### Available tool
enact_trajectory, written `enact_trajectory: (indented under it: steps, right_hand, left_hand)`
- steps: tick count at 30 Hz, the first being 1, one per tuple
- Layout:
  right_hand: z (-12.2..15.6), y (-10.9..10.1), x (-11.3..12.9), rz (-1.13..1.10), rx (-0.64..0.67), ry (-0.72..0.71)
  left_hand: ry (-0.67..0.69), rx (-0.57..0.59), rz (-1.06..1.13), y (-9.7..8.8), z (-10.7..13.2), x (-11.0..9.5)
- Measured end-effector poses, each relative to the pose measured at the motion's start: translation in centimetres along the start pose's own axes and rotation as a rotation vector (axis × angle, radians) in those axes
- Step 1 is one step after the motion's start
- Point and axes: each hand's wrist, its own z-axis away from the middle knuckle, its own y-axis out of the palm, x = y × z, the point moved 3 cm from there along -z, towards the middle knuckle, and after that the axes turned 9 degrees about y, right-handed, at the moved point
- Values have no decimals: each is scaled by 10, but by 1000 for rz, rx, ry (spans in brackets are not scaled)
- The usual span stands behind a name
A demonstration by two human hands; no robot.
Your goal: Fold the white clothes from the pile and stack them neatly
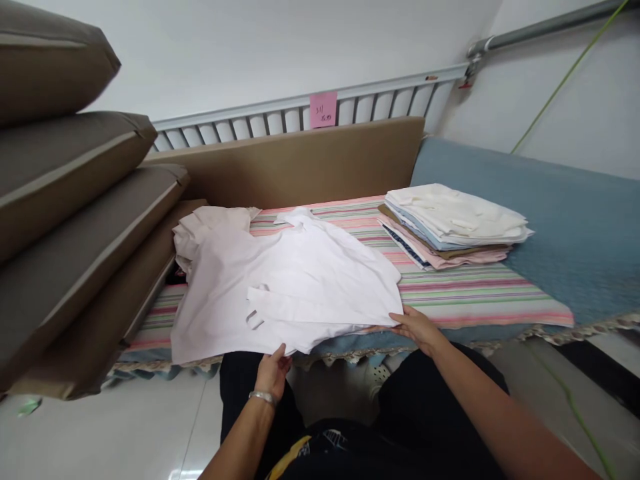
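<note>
A white shirt [280, 287] lies spread on a striped sheet [450, 293] over a low bed. My left hand [273, 370], with a silver bracelet at the wrist, pinches the shirt's near hem from below. My right hand [417, 328] grips the shirt's lower right corner at the bed's front edge. Both hands are closed on the cloth. One sleeve is folded across the shirt's middle.
A stack of folded clothes [450, 227] sits on the sheet to the right. Brown cushions [65, 220] are piled at the left. A brown board [300, 163] and a white radiator with a pink note [323, 109] stand behind. A blue blanket [560, 213] covers the right side.
</note>
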Motion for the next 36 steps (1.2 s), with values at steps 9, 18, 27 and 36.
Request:
enact_trajectory:
  steps: [9, 18, 27, 36]
  right_hand:
    - [-1, 0, 0, 22, -15, -26]
    - [3, -2, 2, 10, -78, -50]
    - [-2, -11, 13, -9, -178, -28]
    - [-47, -14, 80, 67, -212, 48]
  left_hand:
    - [-49, -50, -194, -8, 6, 11]
    - [760, 355, -1071, 29, -10, -72]
    - [906, 299, -1952, 55, -81, -131]
    - [1081, 260, -1949, 61, -83, -126]
